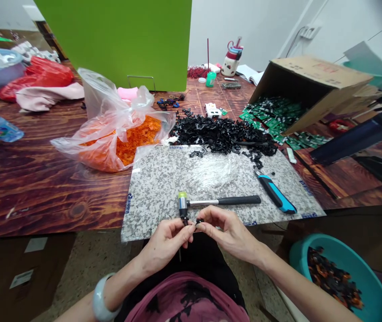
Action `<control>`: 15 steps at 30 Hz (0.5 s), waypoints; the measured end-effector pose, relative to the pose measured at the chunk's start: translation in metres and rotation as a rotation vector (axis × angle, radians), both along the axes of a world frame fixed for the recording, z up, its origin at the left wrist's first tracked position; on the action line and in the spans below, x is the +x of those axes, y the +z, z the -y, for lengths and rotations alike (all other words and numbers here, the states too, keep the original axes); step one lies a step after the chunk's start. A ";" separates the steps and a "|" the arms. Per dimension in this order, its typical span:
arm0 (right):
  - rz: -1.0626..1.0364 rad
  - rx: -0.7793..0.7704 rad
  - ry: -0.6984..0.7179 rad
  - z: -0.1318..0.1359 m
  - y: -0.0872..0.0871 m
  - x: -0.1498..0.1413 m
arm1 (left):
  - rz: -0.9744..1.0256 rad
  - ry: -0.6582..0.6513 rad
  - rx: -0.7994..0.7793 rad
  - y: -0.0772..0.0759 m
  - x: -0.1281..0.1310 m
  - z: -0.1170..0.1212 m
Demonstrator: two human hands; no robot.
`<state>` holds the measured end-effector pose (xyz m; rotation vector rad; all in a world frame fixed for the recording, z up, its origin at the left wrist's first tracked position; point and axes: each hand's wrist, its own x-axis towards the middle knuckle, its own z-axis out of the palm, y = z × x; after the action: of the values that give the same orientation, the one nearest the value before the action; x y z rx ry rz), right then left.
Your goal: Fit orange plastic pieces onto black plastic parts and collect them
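Observation:
My left hand [169, 239] and my right hand [227, 230] meet at the front edge of a speckled stone slab [153, 179]. Fingertips of both hands are pinched together. A small black plastic part [199, 221] shows at my right fingertips; what sits in the left pinch is mostly covered by the fingers. Just beyond them lies a mallet [211, 202] with a yellow-and-black head and black handle, its head almost touching my left fingers. Behind it is a heap of thin clear strips [214, 171]. A blue-and-black utility knife [276, 192] lies to the right.
Black plastic parts [220, 132] are piled behind the slab. Left of them stands a clear bag of orange parts [127, 138]. A cardboard box [314, 85] spills green circuit boards [274, 114]. At lower right, a teal tub [298, 255] holds black-and-orange pieces.

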<state>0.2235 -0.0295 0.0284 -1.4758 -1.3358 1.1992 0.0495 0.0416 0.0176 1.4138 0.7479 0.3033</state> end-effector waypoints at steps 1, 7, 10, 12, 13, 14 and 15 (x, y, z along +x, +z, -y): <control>0.007 0.001 0.005 0.000 0.001 0.000 | -0.002 -0.007 0.015 -0.001 -0.001 0.000; 0.054 -0.018 0.037 -0.003 0.005 0.002 | 0.013 0.040 0.071 -0.005 -0.004 -0.001; 0.107 0.036 0.020 -0.004 0.002 0.001 | 0.044 0.094 0.037 -0.005 -0.002 0.001; 0.205 0.160 -0.033 -0.005 -0.002 0.000 | 0.082 0.166 -0.017 -0.004 0.000 0.002; 0.266 0.244 -0.064 -0.005 -0.004 0.000 | 0.096 0.206 -0.044 -0.004 0.002 0.003; 0.328 0.332 -0.089 -0.005 -0.006 -0.001 | 0.105 0.243 -0.064 -0.003 0.003 0.003; 0.383 0.415 -0.106 -0.006 -0.008 -0.002 | 0.108 0.273 -0.073 -0.002 0.005 0.003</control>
<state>0.2219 -0.0239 0.0206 -1.4862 -1.6181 0.5386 0.0542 0.0384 0.0154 1.2169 0.8548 0.5547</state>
